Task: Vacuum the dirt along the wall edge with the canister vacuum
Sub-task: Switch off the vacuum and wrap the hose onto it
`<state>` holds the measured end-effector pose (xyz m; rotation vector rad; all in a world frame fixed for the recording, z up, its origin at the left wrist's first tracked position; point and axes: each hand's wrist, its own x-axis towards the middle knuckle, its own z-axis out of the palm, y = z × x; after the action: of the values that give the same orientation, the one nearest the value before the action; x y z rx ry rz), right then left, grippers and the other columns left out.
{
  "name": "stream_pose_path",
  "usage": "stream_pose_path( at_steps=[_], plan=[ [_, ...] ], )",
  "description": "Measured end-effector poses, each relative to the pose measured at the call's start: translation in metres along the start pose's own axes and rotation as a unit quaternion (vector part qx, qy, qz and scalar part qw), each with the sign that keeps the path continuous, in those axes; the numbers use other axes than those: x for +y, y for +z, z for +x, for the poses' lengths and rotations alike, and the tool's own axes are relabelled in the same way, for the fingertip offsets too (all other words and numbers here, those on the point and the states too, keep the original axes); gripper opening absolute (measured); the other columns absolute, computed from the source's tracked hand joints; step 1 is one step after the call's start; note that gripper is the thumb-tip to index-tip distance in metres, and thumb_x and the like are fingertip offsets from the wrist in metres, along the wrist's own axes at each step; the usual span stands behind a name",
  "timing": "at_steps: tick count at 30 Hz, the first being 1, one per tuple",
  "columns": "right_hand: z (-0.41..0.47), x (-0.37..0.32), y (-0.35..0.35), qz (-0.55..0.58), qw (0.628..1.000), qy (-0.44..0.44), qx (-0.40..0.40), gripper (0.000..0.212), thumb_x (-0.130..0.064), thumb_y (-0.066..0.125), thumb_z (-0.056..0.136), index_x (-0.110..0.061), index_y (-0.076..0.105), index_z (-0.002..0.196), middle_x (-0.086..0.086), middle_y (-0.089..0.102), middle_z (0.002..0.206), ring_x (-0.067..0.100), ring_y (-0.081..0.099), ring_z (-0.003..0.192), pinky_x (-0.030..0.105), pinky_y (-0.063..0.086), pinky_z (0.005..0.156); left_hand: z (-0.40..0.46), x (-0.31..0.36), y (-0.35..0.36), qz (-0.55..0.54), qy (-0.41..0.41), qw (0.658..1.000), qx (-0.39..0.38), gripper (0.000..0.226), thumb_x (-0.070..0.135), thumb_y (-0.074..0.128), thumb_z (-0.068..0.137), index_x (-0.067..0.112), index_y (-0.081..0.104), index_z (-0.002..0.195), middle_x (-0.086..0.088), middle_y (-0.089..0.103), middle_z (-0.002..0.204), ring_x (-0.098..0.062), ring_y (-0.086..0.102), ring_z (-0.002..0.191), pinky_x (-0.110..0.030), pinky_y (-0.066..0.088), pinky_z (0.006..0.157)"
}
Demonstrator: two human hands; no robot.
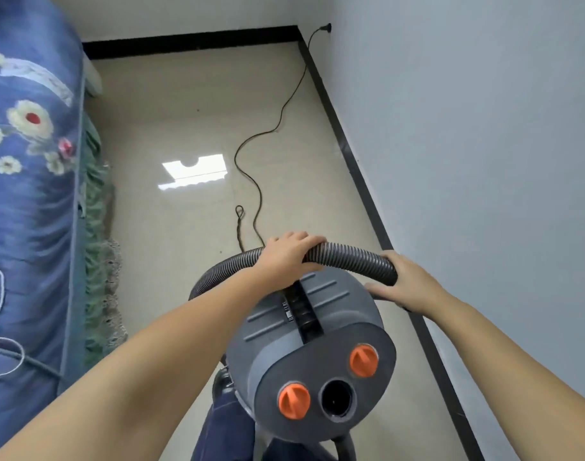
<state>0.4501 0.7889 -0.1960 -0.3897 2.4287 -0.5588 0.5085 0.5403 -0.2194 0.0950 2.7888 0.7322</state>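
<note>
The grey canister vacuum (314, 347) stands on the floor just below me, its lid showing two orange knobs and an open round port. A ribbed grey hose (347, 257) arches over its far side. My left hand (289, 252) grips the hose near the top of the arch. My right hand (406, 282) holds the hose's right end, fingers wrapped round it by the canister's edge. The wall (467, 144) runs along the right, with a black skirting board (357, 174) at its foot.
A black power cord (251, 181) snakes across the beige tiled floor (171, 227) to a plug (326, 28) in the right wall near the far corner. A bed with a blue flowered cover (28, 194) fills the left side.
</note>
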Motion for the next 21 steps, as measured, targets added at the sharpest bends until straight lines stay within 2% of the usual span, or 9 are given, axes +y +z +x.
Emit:
stream_pose_path(
  at_steps=[3, 5, 7, 12, 15, 17, 18, 19, 21],
  plan=[
    [0.042, -0.026, 0.028, -0.049, 0.995, -0.08, -0.022, 0.057, -0.061, 0.064, 0.078, -0.035, 0.048, 0.127, -0.01, 0.053, 0.108, 0.013, 0.057, 0.092, 0.023, 0.041, 0.068, 0.023, -0.003, 0.032, 0.038, 0.029, 0.999, -0.013, 0.054, 0.045, 0.053, 0.093, 0.026, 0.04, 0.141, -0.003, 0.053, 0.13, -0.024, 0.047, 0.12, -0.037, 0.033, 0.094],
    [0.065, -0.038, 0.046, -0.087, 0.991, -0.089, -0.048, 0.057, -0.058, 0.058, 0.086, -0.029, 0.046, 0.134, 0.0, 0.055, 0.12, 0.021, 0.055, 0.106, 0.033, 0.045, 0.08, 0.028, -0.015, 0.04, 0.03, 0.018, 0.999, -0.015, 0.058, 0.044, 0.055, 0.092, 0.02, 0.039, 0.142, -0.004, 0.052, 0.135, -0.025, 0.045, 0.126, -0.037, 0.031, 0.1],
    [0.082, -0.038, 0.058, -0.109, 0.987, -0.085, -0.077, 0.056, -0.052, 0.054, 0.092, -0.025, 0.044, 0.14, 0.007, 0.054, 0.13, 0.026, 0.051, 0.116, 0.035, 0.04, 0.09, 0.029, -0.037, 0.039, -0.027, -0.002, 0.998, -0.049, 0.061, 0.04, 0.057, 0.093, 0.015, 0.036, 0.144, -0.007, 0.048, 0.141, -0.025, 0.043, 0.131, -0.038, 0.031, 0.107],
    [0.123, -0.028, 0.06, -0.117, 0.985, -0.059, -0.115, 0.052, -0.045, 0.05, 0.096, -0.026, 0.041, 0.143, 0.013, 0.051, 0.131, 0.029, 0.048, 0.121, 0.038, 0.038, 0.101, 0.033, -0.099, 0.038, -0.118, -0.098, 0.984, -0.091, 0.043, 0.041, 0.044, 0.099, 0.014, 0.051, 0.133, -0.009, 0.054, 0.133, -0.026, 0.048, 0.123, -0.035, 0.038, 0.101],
    [0.142, -0.027, 0.063, -0.101, 0.98, -0.037, -0.17, 0.049, -0.045, 0.05, 0.096, -0.03, 0.041, 0.141, 0.012, 0.051, 0.131, 0.027, 0.048, 0.121, 0.039, 0.037, 0.104, 0.036, -0.115, 0.052, -0.17, -0.165, 0.968, -0.082, 0.037, 0.047, 0.048, 0.096, 0.018, 0.057, 0.116, -0.01, 0.045, 0.133, -0.025, 0.039, 0.127, -0.039, 0.033, 0.106],
    [0.153, -0.036, 0.072, -0.091, 0.978, -0.043, -0.184, 0.048, -0.053, 0.047, 0.095, -0.034, 0.043, 0.139, 0.01, 0.052, 0.132, 0.026, 0.047, 0.123, 0.04, 0.036, 0.105, 0.033, -0.118, 0.061, -0.192, -0.19, 0.959, -0.089, 0.04, 0.048, 0.049, 0.095, 0.016, 0.052, 0.118, -0.011, 0.041, 0.135, -0.025, 0.039, 0.126, -0.036, 0.033, 0.104],
    [0.159, -0.04, 0.079, -0.105, 0.975, -0.051, -0.188, 0.05, -0.057, 0.046, 0.094, -0.035, 0.043, 0.139, 0.01, 0.053, 0.134, 0.027, 0.047, 0.124, 0.041, 0.036, 0.106, 0.029, -0.119, 0.065, -0.204, -0.192, 0.955, -0.096, 0.044, 0.047, 0.048, 0.095, 0.015, 0.047, 0.125, -0.011, 0.041, 0.136, -0.025, 0.041, 0.126, -0.034, 0.033, 0.102],
    [0.165, -0.045, 0.085, -0.129, 0.971, -0.057, -0.192, 0.052, -0.06, 0.044, 0.092, -0.037, 0.042, 0.139, 0.009, 0.052, 0.136, 0.029, 0.045, 0.126, 0.043, 0.034, 0.108, 0.025, -0.119, 0.069, -0.217, -0.193, 0.951, -0.103, 0.051, 0.047, 0.047, 0.096, 0.017, 0.039, 0.136, -0.012, 0.038, 0.141, -0.027, 0.04, 0.129, -0.035, 0.033, 0.104],
    [0.174, -0.052, 0.095, -0.176, 0.961, -0.062, -0.205, 0.056, -0.066, 0.041, 0.09, -0.041, 0.039, 0.14, 0.007, 0.047, 0.142, 0.031, 0.04, 0.131, 0.049, 0.03, 0.11, 0.015, -0.122, 0.075, -0.225, -0.208, 0.945, -0.115, 0.068, 0.048, 0.044, 0.097, 0.027, 0.011, 0.153, -0.007, 0.025, 0.153, -0.027, 0.029, 0.139, -0.048, 0.027, 0.112]
  ],
)
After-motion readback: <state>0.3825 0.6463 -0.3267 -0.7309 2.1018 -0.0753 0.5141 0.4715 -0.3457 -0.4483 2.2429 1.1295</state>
